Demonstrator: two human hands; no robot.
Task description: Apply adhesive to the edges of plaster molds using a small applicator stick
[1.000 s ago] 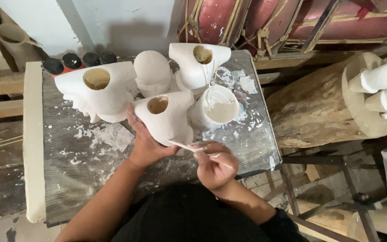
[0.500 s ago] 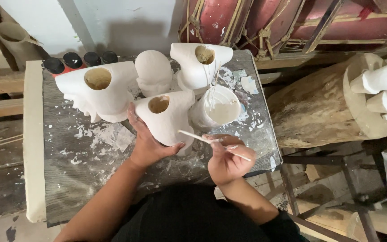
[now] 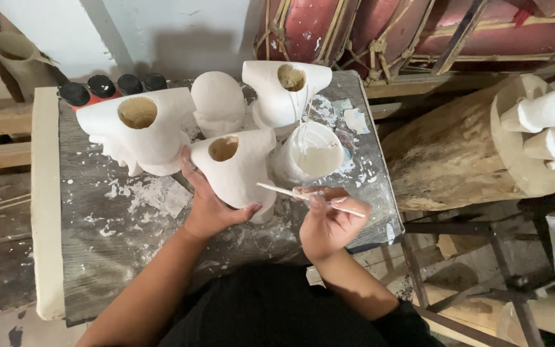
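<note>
I am gripping a white hollow plaster figure [image 3: 236, 168] with my left hand [image 3: 210, 209], right hand [image 3: 329, 225] pinching a thin paint-tipped brush [image 3: 309, 199] beside it, its coat looking nearly complete.

White plaster cast [image 3: 239, 170]; grey, white-spattered table [image 3: 117, 212]; black bottle caps [image 3: 102, 86].

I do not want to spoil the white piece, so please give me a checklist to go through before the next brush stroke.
1. Left hand steadies the white hollow plaster figure: ok, its grip wraps the side.
2. Right hand holds the thin white-coated brush: ok.
3. Brush tip reaches the figure: ok, it meets the right side.
4. White cup of whitish paint close by: ok, just behind the brush.
5. Paint loaded on the bristles: cannot tell.
6. Figure stands flat on the grey splattered table: cannot tell, the base is hidden.
</note>
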